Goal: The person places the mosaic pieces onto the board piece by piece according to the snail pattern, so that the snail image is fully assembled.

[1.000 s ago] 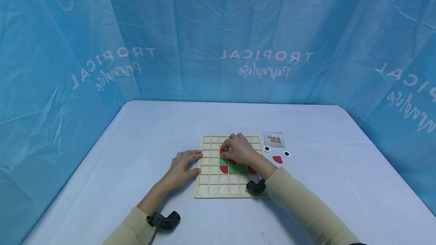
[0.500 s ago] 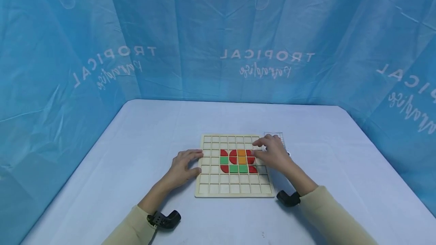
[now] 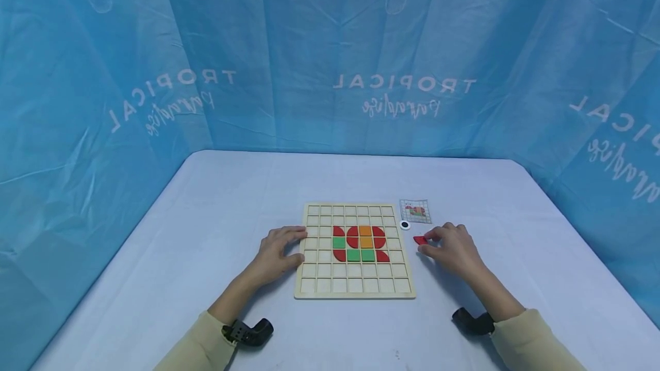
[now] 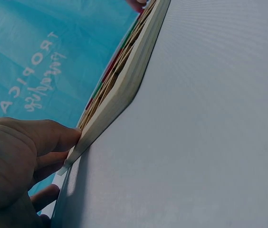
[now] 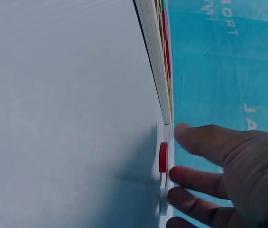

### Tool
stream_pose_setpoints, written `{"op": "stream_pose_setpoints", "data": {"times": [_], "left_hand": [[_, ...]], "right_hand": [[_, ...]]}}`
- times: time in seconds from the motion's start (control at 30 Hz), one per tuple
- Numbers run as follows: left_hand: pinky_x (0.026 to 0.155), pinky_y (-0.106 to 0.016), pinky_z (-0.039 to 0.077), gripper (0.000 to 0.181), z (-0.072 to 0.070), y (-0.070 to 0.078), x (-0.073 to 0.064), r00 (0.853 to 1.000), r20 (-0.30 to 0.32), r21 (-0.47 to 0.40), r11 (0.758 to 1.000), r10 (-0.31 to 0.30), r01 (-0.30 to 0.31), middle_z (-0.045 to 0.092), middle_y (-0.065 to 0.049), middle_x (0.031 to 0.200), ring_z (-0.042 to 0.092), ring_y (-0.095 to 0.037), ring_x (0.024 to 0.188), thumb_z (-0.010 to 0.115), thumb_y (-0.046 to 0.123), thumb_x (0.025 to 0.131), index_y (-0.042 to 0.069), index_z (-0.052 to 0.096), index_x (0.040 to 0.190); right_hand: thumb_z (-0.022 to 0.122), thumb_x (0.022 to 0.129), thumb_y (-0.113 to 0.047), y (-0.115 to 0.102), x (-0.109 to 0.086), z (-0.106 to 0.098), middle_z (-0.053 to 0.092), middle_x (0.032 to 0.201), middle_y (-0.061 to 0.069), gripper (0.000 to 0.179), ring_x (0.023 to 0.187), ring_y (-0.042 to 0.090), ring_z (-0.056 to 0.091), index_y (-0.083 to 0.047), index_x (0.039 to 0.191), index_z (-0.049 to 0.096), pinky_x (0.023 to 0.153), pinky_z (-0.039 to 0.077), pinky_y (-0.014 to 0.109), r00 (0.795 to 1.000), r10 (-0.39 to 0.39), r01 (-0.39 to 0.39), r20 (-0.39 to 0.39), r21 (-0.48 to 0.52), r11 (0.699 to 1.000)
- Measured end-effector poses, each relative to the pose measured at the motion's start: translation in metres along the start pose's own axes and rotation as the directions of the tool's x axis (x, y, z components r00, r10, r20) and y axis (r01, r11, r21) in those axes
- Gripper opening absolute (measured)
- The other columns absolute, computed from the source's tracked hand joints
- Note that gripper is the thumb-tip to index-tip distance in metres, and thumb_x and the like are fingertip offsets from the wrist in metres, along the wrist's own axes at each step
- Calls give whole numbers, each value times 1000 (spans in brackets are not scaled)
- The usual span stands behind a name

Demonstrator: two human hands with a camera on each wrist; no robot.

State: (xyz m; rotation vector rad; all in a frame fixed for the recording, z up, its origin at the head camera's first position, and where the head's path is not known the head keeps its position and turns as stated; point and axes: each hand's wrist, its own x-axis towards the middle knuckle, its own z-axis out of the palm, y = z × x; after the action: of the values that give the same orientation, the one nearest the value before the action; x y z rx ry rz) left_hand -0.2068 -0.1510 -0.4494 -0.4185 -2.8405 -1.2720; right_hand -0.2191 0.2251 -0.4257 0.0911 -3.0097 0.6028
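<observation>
A pale wooden grid board [image 3: 325,286] lies on the table. Red, green and orange pieces fill some of its middle squares, such as a green square [image 3: 338,243] and an orange square [image 3: 365,242]. My left hand [image 3: 278,253] touches the board's left edge with thumb and fingertips; the left wrist view shows the thumb against its side. To the right of the board, my right hand [image 3: 454,249] is at a loose red quarter-circle piece [image 3: 420,240]. In the right wrist view, thumb and index finger stand apart on either side of that red piece [image 5: 163,157].
A small printed pattern card [image 3: 415,211] lies beyond the board's right side. Beside it is a round white piece with a black centre [image 3: 404,225]. White cloth covers the table [image 3: 247,188], and blue curtains [image 3: 309,44] hang around it.
My right hand has left the board and moved right to the loose red quarter-circle. The red and orange pieces it covered now show in the grid. My left hand stays at the edge.
</observation>
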Motion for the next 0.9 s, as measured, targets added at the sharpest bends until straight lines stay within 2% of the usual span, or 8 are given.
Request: {"op": "stream_pose_setpoints", "data": {"times": [0.2,0.47,0.7,0.9], "left_hand": [[110,-57,20,49,-1,2,0,1000,-2,8,1000,3,-3,50,-5,140,34,-30,132,66,12,79,8,58,127],[110,-56,19,49,0,1,-1,1000,3,10,1000,-5,5,49,-4,141,34,-30,133,66,12,80,9,58,127],[110,-56,20,48,0,1,0,1000,-1,14,1000,-2,2,49,-4,141,34,-29,132,65,12,80,9,58,127],[109,-57,20,49,-1,1,-1,1000,5,9,1000,2,-2,49,-6,141,35,-31,132,65,12,80,7,58,128]], "right_hand": [[77,75,-28,4,3,6,63,96,13,35,92,27,48,-8,103,71,69,39,33,1000,-9,9,2,-7,1000],[77,75,-28,-4,8,11,61,95,10,31,92,25,45,-14,102,71,69,36,32,1000,-16,15,26,22,1000],[78,74,-25,-7,10,11,60,94,9,34,90,24,44,-16,106,70,68,33,30,999,-47,47,16,1,999],[78,73,-27,-6,10,10,60,95,9,35,91,25,43,-17,106,71,69,34,32,996,-76,77,38,-29,997]]}}
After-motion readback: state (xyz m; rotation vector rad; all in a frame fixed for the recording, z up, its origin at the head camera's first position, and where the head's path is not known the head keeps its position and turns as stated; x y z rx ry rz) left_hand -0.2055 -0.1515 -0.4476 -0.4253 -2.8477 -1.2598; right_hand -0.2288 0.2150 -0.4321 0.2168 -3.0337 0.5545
